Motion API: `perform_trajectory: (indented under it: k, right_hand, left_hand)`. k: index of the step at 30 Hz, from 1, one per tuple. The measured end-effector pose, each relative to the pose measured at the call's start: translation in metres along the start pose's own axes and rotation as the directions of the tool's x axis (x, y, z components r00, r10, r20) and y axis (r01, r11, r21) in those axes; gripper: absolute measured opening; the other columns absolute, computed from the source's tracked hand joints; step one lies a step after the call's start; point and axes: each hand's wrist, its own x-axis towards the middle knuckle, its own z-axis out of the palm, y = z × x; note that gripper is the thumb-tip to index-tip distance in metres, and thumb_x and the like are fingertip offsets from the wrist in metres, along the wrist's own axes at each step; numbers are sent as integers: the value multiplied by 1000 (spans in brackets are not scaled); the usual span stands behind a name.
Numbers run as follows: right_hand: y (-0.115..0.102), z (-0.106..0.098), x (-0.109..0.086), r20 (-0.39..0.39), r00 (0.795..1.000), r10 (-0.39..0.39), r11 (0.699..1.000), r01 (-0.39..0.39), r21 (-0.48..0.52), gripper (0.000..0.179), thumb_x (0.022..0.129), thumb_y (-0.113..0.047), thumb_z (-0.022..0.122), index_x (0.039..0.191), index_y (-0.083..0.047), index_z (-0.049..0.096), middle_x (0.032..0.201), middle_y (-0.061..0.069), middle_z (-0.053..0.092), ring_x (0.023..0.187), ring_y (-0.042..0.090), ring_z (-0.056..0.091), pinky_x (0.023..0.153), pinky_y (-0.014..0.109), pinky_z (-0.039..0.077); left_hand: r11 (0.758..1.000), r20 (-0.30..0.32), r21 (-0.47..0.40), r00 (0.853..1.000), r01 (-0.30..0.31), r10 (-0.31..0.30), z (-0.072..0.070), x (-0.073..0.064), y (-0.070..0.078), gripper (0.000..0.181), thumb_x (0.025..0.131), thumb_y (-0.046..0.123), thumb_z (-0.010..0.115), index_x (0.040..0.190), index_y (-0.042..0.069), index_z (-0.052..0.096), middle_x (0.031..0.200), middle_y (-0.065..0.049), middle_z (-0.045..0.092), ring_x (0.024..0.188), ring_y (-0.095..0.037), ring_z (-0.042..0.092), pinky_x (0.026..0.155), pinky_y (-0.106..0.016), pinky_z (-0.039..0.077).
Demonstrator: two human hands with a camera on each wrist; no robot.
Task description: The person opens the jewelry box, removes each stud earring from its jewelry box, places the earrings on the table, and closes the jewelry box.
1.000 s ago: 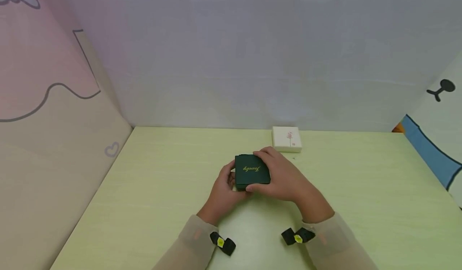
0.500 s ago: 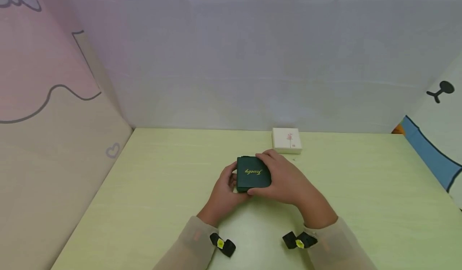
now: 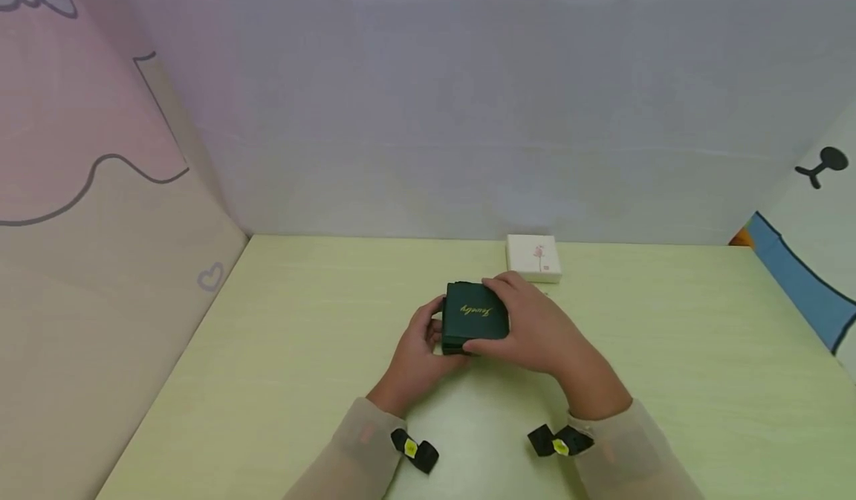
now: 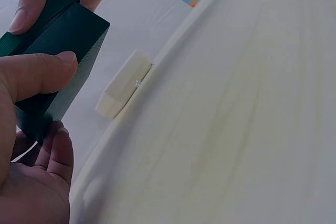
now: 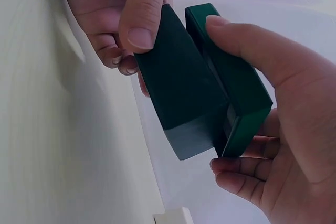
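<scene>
Above the table, both hands hold a dark green jewelry box with gold "Jewelry" lettering on its lid. My left hand grips the base, its thumb along the near side and its fingers underneath. Across the lid, my right hand pinches opposite sides between thumb and fingers. In the right wrist view a narrow gap shows between lid and base, wider toward one corner, so the lid sits slightly tilted. The inside of the box is hidden.
A small white box with a pink flower print stands at the back of the pale yellow-green table, just beyond the right hand. A grey-white wall rises behind the table, with printed panels on both sides.
Both hands have drifted slightly to the right with the jewelry box. Over the last half second the lid's near edge has risen, showing more of the base below it.
</scene>
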Motion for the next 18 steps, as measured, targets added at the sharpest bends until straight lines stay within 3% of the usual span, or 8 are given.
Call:
perform_trajectory:
  k: [10, 18]
  right_hand:
    - [5, -4, -1, 7, 1000, -10, 999, 10, 37, 93, 76, -60, 86, 144, -5, 55, 134, 9, 54, 114, 26, 57, 95, 48, 50]
    - [5, -5, 0, 23, 1000, -9, 998, 8, 58, 96, 75, -58, 88, 147, -4, 53, 137, 9, 53, 117, 27, 57, 96, 49, 50]
  left_hand:
    - [999, 0, 7, 999, 46, -46, 1, 0, 1, 101, 80, 11, 89, 162, 19, 29, 128, -6, 55, 110, -20, 61, 101, -34, 46]
    - [999, -1, 12, 999, 35, -35, 0, 0, 1, 102, 81, 9, 89, 162, 15, 28, 129, -8, 55, 112, -21, 61, 103, -36, 46]
